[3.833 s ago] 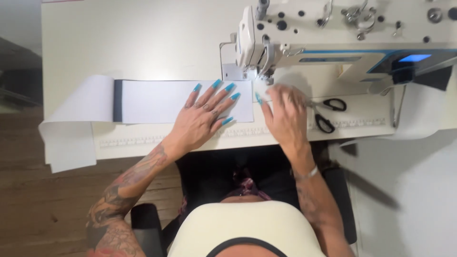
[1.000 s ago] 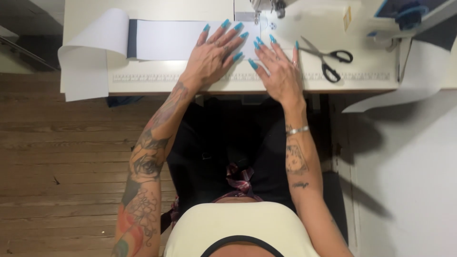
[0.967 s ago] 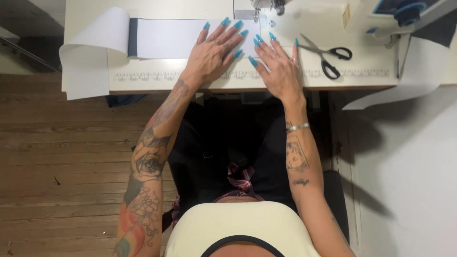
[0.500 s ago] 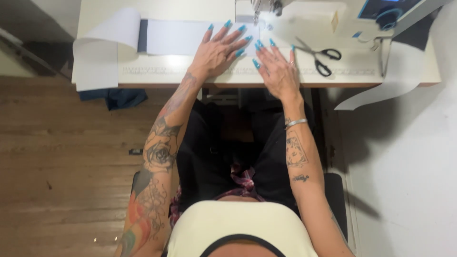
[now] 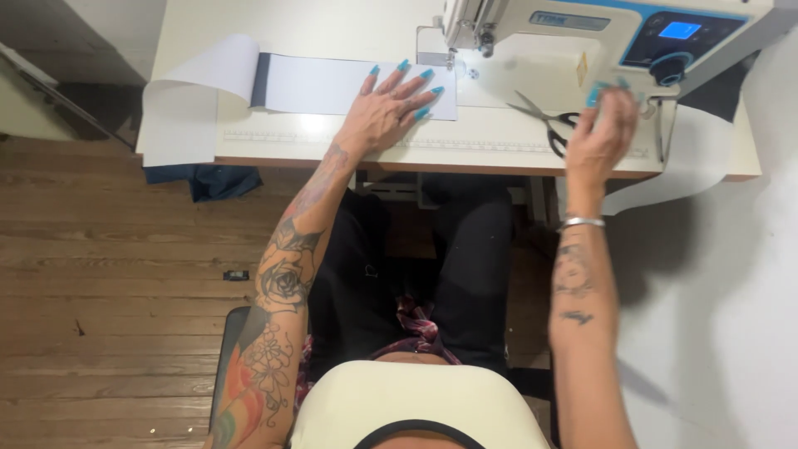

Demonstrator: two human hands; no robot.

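Note:
My left hand [image 5: 386, 108] lies flat, fingers spread, on a white fabric strip [image 5: 332, 83] that runs across the sewing table [image 5: 349, 145] toward the needle of the sewing machine [image 5: 582, 33]. A dark band [image 5: 259, 80] crosses the strip near its left part, and the strip's end curls over the table's left edge. My right hand [image 5: 603, 133] is raised and blurred in front of the machine body, right of the black-handled scissors [image 5: 549, 125]. It holds nothing that I can make out; whether its fingers are apart is unclear.
A second length of white fabric [image 5: 690, 162] hangs off the table's right end. Dark blue cloth [image 5: 212, 179] lies on the wooden floor [image 5: 108, 291] under the table's left edge. A white wall [image 5: 723, 333] stands to the right.
My right hand left the fabric beside the left hand and swung right, past the scissors, up to the machine body. The left hand stays flat on the strip. The view tilted up.

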